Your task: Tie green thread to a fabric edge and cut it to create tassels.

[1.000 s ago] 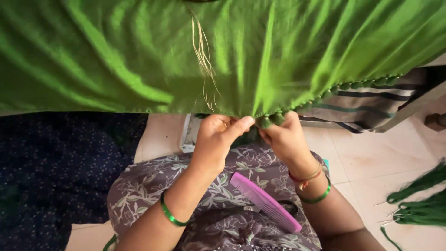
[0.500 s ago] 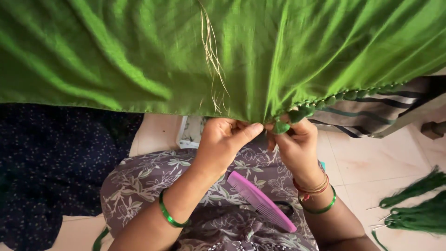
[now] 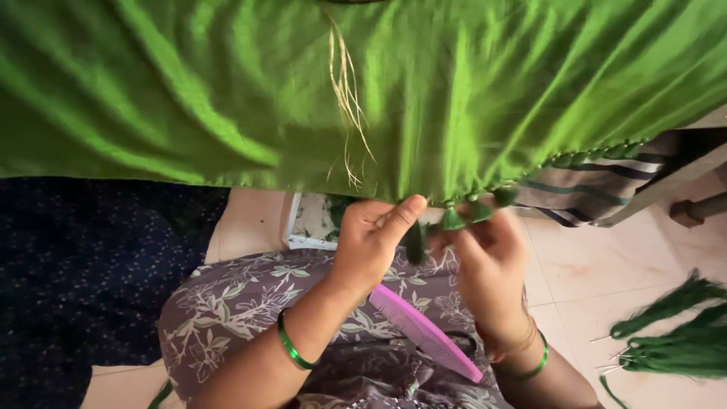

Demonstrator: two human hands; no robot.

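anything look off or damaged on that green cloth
Yes: a tuft of loose pale threads straggles down the green cloth near the top middle, above the left hand. It looks like a pulled or frayed spot; the rest is only creased.

No packages, labels, signs or screens are visible.

Both hands, left [image 3: 375,238] and right [image 3: 488,261], work at the green cloth's [image 3: 363,91] hem, apparently pinching a small tassel [image 3: 453,220]; a pink comb [image 3: 424,333] lies on the lap.
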